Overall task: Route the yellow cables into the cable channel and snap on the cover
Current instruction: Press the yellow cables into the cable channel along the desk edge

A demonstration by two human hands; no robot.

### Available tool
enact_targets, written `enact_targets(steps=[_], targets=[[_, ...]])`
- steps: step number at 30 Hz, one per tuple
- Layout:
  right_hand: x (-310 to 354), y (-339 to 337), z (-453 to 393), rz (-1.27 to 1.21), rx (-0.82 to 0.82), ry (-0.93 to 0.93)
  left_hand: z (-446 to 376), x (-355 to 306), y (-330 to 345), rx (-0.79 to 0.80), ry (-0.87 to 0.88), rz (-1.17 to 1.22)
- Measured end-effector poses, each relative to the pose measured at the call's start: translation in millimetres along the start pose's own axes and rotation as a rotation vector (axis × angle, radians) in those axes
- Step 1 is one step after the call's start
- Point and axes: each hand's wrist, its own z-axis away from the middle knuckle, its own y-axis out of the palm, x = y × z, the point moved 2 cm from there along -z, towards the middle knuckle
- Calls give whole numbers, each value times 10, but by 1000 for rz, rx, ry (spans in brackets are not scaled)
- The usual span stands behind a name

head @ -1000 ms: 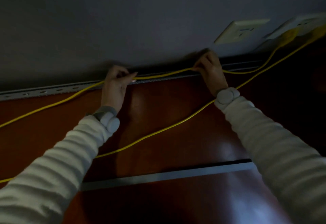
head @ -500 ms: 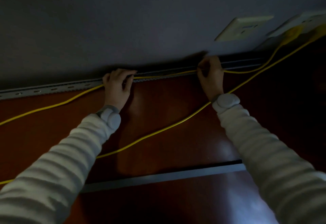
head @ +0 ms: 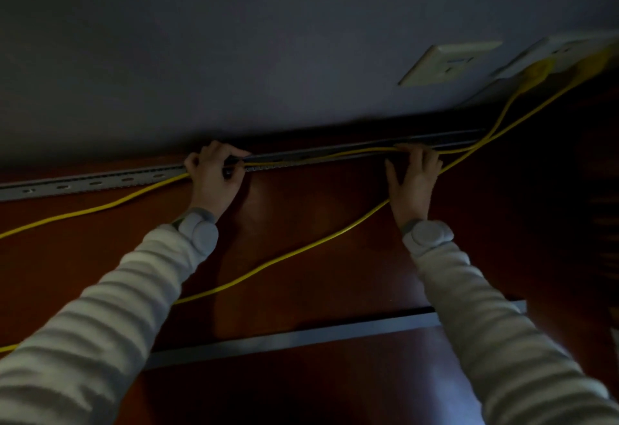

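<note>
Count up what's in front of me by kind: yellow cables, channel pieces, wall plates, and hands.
Yellow cables: 2, upper cable, lower cable
Channel pieces: 2, cable channel, loose grey strip
Wall plates: 2, left wall plate, right wall plate
Hands: 2, left hand, right hand
Total: 8

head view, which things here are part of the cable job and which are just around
Part of the job:
upper yellow cable
lower yellow cable
cable channel
grey cover strip
left hand
right hand

Just around:
empty wall socket
wristbands
</note>
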Motion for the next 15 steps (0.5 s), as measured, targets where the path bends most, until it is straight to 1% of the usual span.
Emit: enact_targets(steps=[3,6,8,11,15], targets=[[46,44,-9,-35,54,-61,-10,-7,-26,14,-1,10],[-2,30,-142,-33,23,1,-21,-10,-35,32,-16,26],[-56,1,-201,29,14,7,-31,-11,-30,39,-19,35],[-129,-40,-241,98,57,-85,-29,-14,-9,34,-19,34],[-176,-34,-389,108,69,-183,-22,26,-9,22,-17,32]])
